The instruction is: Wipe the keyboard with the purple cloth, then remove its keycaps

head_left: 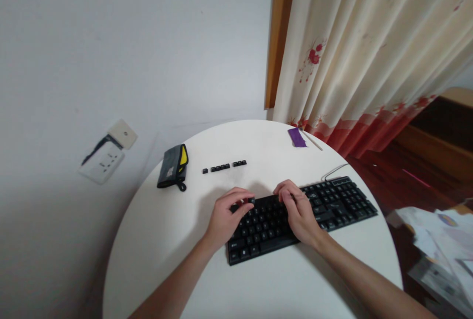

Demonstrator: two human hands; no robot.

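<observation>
A black keyboard [273, 245] lies slightly slanted on the round white table [158, 260]. At its upper left corner, my left hand [226, 215] pinches a small black keycap [252, 200] between thumb and fingers. My right hand [297, 210] rests over the middle of the keyboard's top edge with its fingers curled together. What those fingers grip, if anything, is hidden. Beyond the keyboard, several loose keycaps [220, 167] lie in a broken row on the table.
A grey pouch [172, 166] with a yellow part stands at the table's left. Toward the back right lie a purple cloth [297, 137] and a thin stick [312, 140]. The keyboard's cable [334, 169] runs off the right edge. Wall and curtain [332, 63] border the far side.
</observation>
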